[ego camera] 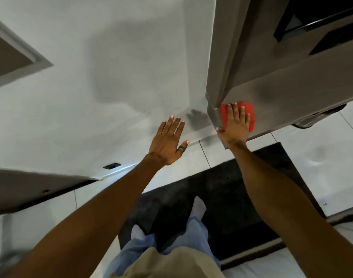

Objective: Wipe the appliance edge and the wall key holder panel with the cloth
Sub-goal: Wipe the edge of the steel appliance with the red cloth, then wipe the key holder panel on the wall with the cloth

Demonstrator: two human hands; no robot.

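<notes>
A tall steel-grey appliance [281,63] stands at the right, its lower left edge near the wall corner. My right hand [234,125] lies flat on a red cloth [249,112], pressing it against the appliance's lower front beside that edge. My left hand [168,139] is held in the air in front of the white wall [111,57], fingers spread, a dark ring on one finger, holding nothing. No key holder panel can be made out in this view.
A dark floor mat [231,189] lies under my feet on pale floor tiles [321,157]. A door frame [21,57] sits at the upper left and a grey door edge [31,187] at the lower left. A small dark plate [111,166] is low on the wall.
</notes>
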